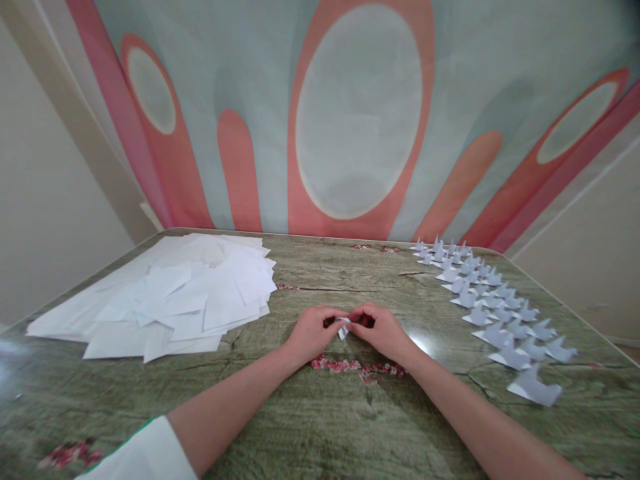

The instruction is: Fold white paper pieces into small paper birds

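A small folded piece of white paper is pinched between both hands above the middle of the table. My left hand grips its left side between thumb and fingers, and my right hand pinches the right side. The fingertips of the two hands nearly meet and cover much of the paper, so its full shape is hidden. On the right stand several folded white paper birds in slanting rows, the nearest one a little apart from the others.
A wide, untidy pile of white paper sheets spreads over the left side of the table. The wood-patterned tabletop bears printed pink blossoms. Behind its far edge rises a wall covering with coral and pale green shapes.
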The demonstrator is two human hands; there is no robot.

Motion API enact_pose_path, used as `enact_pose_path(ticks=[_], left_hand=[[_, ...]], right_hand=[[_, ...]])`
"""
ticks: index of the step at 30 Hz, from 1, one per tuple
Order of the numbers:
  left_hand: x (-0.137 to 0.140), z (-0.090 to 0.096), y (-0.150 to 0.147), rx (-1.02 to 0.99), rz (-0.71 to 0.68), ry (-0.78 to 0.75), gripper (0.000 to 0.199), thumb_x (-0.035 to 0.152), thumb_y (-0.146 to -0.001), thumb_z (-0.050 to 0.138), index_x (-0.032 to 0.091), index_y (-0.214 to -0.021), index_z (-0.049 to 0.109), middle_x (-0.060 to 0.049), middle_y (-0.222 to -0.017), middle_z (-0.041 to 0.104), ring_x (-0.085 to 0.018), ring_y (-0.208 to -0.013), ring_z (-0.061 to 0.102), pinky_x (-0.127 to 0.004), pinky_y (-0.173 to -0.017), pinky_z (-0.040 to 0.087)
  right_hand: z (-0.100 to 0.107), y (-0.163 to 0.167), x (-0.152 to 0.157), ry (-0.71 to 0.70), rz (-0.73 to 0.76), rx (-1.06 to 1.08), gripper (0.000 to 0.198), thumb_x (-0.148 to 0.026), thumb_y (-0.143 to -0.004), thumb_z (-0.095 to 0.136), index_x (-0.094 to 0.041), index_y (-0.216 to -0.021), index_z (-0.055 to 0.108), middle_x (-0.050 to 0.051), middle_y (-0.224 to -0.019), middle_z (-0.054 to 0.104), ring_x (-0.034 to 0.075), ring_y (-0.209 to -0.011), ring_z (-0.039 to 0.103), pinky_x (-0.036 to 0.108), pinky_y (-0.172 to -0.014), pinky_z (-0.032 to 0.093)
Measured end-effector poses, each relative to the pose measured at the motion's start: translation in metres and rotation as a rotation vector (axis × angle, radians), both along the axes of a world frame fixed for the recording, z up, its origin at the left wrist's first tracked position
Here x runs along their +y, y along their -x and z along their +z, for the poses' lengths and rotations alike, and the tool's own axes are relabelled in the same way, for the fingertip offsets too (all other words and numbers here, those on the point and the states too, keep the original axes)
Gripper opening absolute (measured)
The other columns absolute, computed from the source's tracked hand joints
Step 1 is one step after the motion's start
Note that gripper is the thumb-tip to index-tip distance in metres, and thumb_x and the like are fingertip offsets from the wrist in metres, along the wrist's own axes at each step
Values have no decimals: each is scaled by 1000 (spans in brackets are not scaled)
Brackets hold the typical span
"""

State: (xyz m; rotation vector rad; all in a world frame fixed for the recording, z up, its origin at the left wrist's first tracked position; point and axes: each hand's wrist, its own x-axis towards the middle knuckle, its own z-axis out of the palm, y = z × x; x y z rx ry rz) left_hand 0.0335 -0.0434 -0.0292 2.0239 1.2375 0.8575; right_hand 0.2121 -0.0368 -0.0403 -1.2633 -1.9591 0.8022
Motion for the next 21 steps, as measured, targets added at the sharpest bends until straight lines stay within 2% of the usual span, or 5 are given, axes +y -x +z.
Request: enact_pose_path(ticks=[7,21], left_hand=[[-2,4,-2,23,20,1,20,28,-80,52,21,-90,68,0,-86,69,-15,-76,59,-24,-71,45],[-2,3,0,-20,-43,-11,22,29,-82,50,24,-95,67,2,-96,68,-15,-87,60,-25,-79,44]], right_hand=[[-1,0,0,-18,-11,-16,13,-30,-72,62,-19,-78,65,1,-71,61,13,-63,52,24,-58,41],[1,0,-1,1,-12,9,12,-28,-72,62,-19,-78,64,0,-71,60,13,-63,53,24,-59,42]])
